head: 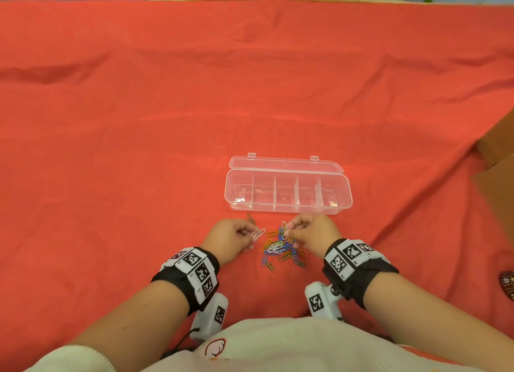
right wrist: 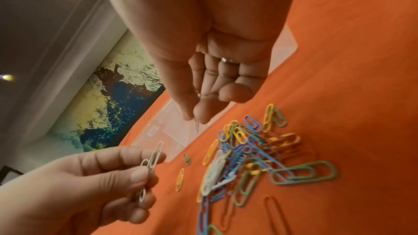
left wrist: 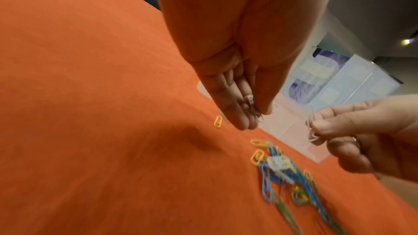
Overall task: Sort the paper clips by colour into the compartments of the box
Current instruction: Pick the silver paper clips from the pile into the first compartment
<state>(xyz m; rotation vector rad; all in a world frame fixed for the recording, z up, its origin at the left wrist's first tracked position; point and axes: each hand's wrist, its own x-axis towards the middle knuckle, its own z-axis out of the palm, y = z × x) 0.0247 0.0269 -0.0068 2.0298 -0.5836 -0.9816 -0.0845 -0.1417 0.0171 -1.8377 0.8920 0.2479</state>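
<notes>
Paper clips (head: 281, 249): mixed-colour heap on red cloth (head: 139, 121), just in front of box (head: 288, 192). Box clear, lid open, compartments hold no clips. Left hand (head: 232, 236) pinches several white clips (head: 257, 236). Right hand (head: 313, 232) pinches one clip above heap; colour cannot tell.

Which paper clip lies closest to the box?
The green clip, alone on the cloth just before the box's left end; the others sit heaped nearer the person.

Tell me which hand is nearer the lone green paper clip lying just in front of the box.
Left. The left hand, pinching white clips, sits right beside the green clip, just below it. The right hand is across the pile, farther away.
</notes>
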